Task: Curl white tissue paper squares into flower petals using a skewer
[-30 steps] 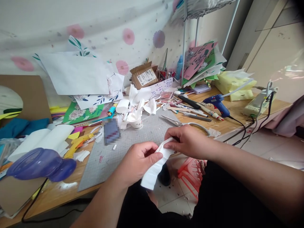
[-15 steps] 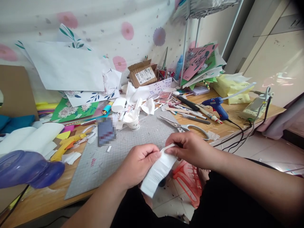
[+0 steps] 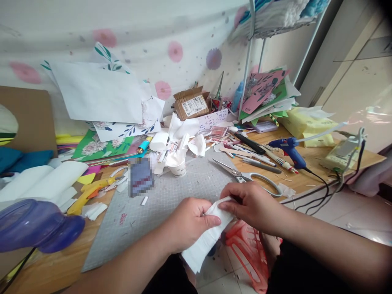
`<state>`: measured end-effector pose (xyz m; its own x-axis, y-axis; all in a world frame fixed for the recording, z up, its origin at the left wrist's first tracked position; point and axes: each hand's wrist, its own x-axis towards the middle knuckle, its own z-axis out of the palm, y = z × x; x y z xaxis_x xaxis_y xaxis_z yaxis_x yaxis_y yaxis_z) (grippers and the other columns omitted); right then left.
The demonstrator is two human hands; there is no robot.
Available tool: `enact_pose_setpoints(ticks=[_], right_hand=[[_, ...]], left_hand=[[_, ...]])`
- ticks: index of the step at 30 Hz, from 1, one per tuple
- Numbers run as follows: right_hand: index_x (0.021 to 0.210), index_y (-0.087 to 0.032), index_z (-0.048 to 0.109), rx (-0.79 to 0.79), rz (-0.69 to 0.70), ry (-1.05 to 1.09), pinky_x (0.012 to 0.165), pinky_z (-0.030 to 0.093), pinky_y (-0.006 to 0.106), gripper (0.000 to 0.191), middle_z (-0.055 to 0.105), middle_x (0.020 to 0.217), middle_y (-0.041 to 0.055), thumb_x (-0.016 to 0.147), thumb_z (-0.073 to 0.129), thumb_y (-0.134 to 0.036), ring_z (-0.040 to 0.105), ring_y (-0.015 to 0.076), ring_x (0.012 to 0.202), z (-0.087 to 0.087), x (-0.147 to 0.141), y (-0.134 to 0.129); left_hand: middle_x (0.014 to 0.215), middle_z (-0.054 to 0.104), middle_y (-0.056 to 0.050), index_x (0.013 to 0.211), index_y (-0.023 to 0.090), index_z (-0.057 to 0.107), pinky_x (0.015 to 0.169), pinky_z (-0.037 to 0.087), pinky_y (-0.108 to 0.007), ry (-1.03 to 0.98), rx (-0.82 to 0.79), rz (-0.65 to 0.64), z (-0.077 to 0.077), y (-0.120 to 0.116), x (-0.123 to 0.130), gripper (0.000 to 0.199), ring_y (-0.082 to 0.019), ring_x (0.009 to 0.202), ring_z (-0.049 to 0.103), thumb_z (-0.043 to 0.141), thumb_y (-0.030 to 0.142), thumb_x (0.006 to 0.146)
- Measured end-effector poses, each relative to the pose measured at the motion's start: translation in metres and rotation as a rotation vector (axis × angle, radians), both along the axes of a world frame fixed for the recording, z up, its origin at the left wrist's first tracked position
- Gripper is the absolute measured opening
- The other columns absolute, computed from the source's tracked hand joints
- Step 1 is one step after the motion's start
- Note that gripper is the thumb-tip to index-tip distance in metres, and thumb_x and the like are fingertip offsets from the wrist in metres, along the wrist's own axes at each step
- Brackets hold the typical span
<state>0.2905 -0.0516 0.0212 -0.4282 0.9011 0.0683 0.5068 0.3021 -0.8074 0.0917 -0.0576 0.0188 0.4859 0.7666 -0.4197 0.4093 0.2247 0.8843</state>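
One creased white strip [image 3: 203, 247] is pinched in both the left grip [image 3: 192, 223] and right grip [image 3: 252, 205], loose end below them; beyond lie a grey mat [image 3: 171, 198], wooden bench [image 3: 55, 265] and flowered curtain [image 3: 137, 36].

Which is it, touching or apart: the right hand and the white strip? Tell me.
Touching. The head view shows the right hand pinching the white strip at its upper end, no gap between them.

Brt diffuse light, dk top-R img corner
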Motion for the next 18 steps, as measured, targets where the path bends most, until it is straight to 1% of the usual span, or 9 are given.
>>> enact_pose_setpoints(ticks=[3, 6, 9, 11, 13, 14, 16, 18], right_hand=[[0.075, -0.017, 0.065, 0.027, -0.003, -0.081, 0.052, 0.033, 0.021, 0.014, 0.055, 0.058, -0.0033, 0.083, 0.060, -0.027, 0.045, 0.0103, 0.055, 0.003, 0.000, 0.007], [0.072, -0.018, 0.064, 0.039, -0.015, -0.143, 0.052, 0.032, 0.022, 0.016, 0.052, 0.057, -0.0039, 0.082, 0.058, -0.029, 0.043, 0.0108, 0.054, 0.003, -0.002, 0.020], [0.074, -0.018, 0.063, -0.030, -0.023, -0.136, 0.051, 0.033, 0.023, 0.018, 0.050, 0.056, -0.0038, 0.082, 0.058, -0.033, 0.044, 0.0116, 0.054, -0.004, -0.007, 0.031], [0.081, -0.018, 0.063, -0.105, -0.019, -0.085, 0.051, 0.038, 0.023, 0.022, 0.053, 0.059, -0.0023, 0.085, 0.055, -0.038, 0.049, 0.0130, 0.054, -0.008, -0.005, 0.035], [0.093, -0.019, 0.064, -0.115, -0.027, -0.077, 0.054, 0.043, 0.026, 0.027, 0.058, 0.064, 0.0004, 0.088, 0.051, -0.042, 0.056, 0.0156, 0.057, -0.011, 0.005, 0.037], [0.101, -0.019, 0.064, -0.077, -0.042, -0.117, 0.057, 0.046, 0.028, 0.030, 0.062, 0.069, 0.0023, 0.090, 0.050, -0.043, 0.058, 0.0173, 0.060, -0.011, 0.014, 0.038], [0.114, -0.022, 0.062, 0.042, -0.087, -0.296, 0.065, 0.049, 0.033, 0.033, 0.069, 0.084, 0.0070, 0.091, 0.050, -0.042, 0.064, 0.0215, 0.069, -0.013, 0.036, 0.037], [0.113, -0.022, 0.065, 0.130, -0.075, -0.488, 0.073, 0.051, 0.039, 0.033, 0.071, 0.098, 0.0115, 0.087, 0.056, -0.039, 0.067, 0.0274, 0.081, -0.017, 0.059, 0.036]], left_hand=[[0.055, 0.044, 0.005, 0.065, 0.016, 0.053, 0.046, 0.026, -0.023, -0.023, 0.014, -0.023, 0.004, 0.009, 0.000, 0.026, -0.011, 0.050, 0.040, 0.066, 0.038, 0.071], [0.057, 0.038, 0.007, 0.063, 0.017, 0.050, 0.049, 0.024, -0.024, -0.060, 0.066, -0.003, 0.008, 0.020, 0.001, 0.027, -0.010, 0.054, 0.034, 0.066, 0.037, 0.071], [0.057, 0.033, 0.007, 0.060, 0.017, 0.049, 0.052, 0.022, -0.024, -0.083, 0.110, 0.047, 0.005, 0.032, 0.003, 0.027, -0.009, 0.056, 0.030, 0.065, 0.034, 0.073], [0.056, 0.036, 0.007, 0.061, 0.017, 0.050, 0.052, 0.023, -0.024, -0.100, 0.102, 0.075, 0.000, 0.039, 0.001, 0.025, -0.009, 0.055, 0.032, 0.065, 0.032, 0.073], [0.058, 0.040, 0.006, 0.065, 0.017, 0.051, 0.052, 0.024, -0.024, -0.127, 0.083, 0.123, -0.006, 0.045, -0.003, 0.024, -0.010, 0.055, 0.035, 0.064, 0.034, 0.075], [0.059, 0.043, 0.006, 0.067, 0.017, 0.051, 0.052, 0.026, -0.023, -0.144, 0.073, 0.158, -0.009, 0.048, -0.006, 0.024, -0.010, 0.055, 0.037, 0.063, 0.036, 0.076], [0.061, 0.046, 0.005, 0.072, 0.018, 0.051, 0.052, 0.029, -0.023, -0.182, 0.050, 0.235, -0.014, 0.054, -0.014, 0.026, -0.011, 0.055, 0.042, 0.060, 0.042, 0.078], [0.061, 0.047, 0.005, 0.075, 0.018, 0.050, 0.052, 0.032, -0.023, -0.215, 0.016, 0.296, -0.016, 0.059, -0.022, 0.031, -0.012, 0.055, 0.044, 0.057, 0.048, 0.080]])
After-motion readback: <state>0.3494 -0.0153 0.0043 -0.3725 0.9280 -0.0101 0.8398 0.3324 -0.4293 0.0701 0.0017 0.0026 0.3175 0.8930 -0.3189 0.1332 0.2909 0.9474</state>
